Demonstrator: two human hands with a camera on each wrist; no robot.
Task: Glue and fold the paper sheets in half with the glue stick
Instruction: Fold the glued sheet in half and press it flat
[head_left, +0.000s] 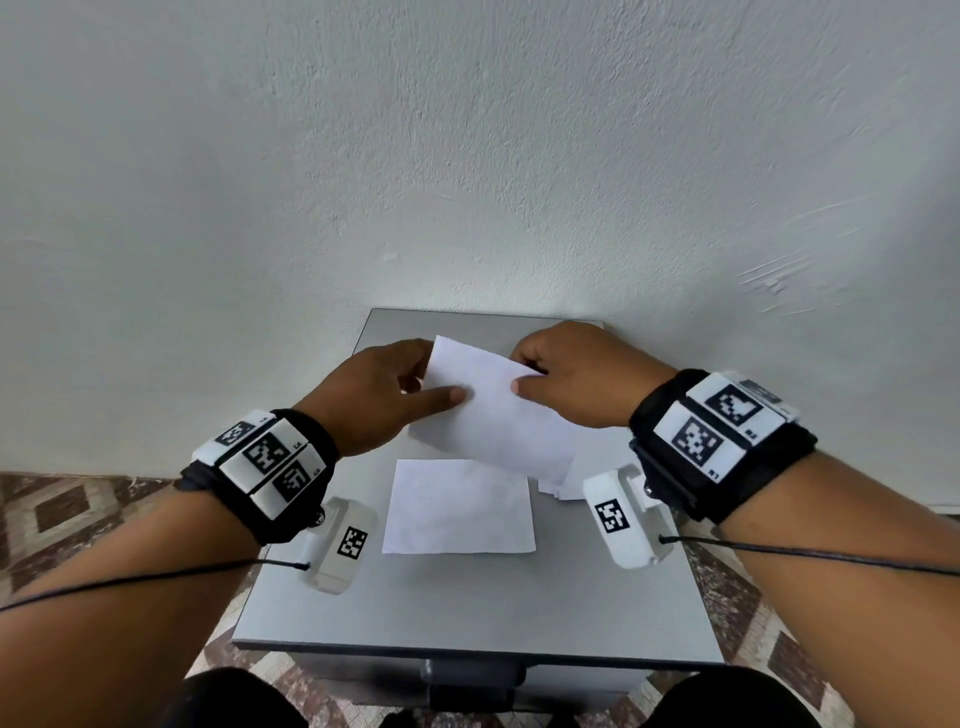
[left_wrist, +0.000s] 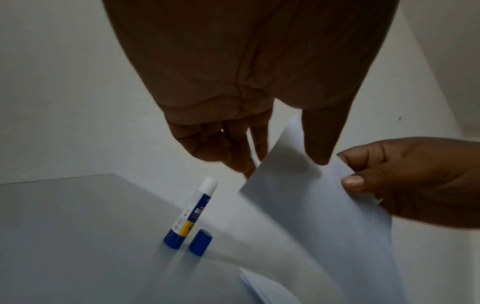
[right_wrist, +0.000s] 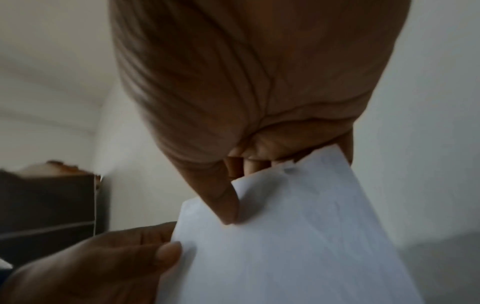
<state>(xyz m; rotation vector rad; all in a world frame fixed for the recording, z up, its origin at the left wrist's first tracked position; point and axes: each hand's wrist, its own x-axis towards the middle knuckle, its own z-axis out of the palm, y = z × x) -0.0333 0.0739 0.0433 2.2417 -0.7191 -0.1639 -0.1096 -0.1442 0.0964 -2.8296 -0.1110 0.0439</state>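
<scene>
Both hands hold one white paper sheet (head_left: 493, 421) tilted up above the grey table (head_left: 467, 613). My left hand (head_left: 439, 379) pinches its upper left edge, thumb on the near face. On the upper right edge, my right hand (head_left: 522, 370) pinches it the same way. The wrist views show the same sheet (left_wrist: 311, 216) (right_wrist: 298, 236) pinched by the left hand (left_wrist: 284, 164) and the right hand (right_wrist: 241, 191). The blue and white glue stick (left_wrist: 191, 214) stands uncapped on the table, its blue cap (left_wrist: 200, 242) beside it. Both are hidden in the head view.
Another white sheet (head_left: 457, 506) lies flat at the table's middle. A small stack of sheets (head_left: 563, 486) lies to its right, partly under the held sheet. The table's far edge meets a white wall (head_left: 467, 156). Patterned floor (head_left: 78, 514) surrounds the table.
</scene>
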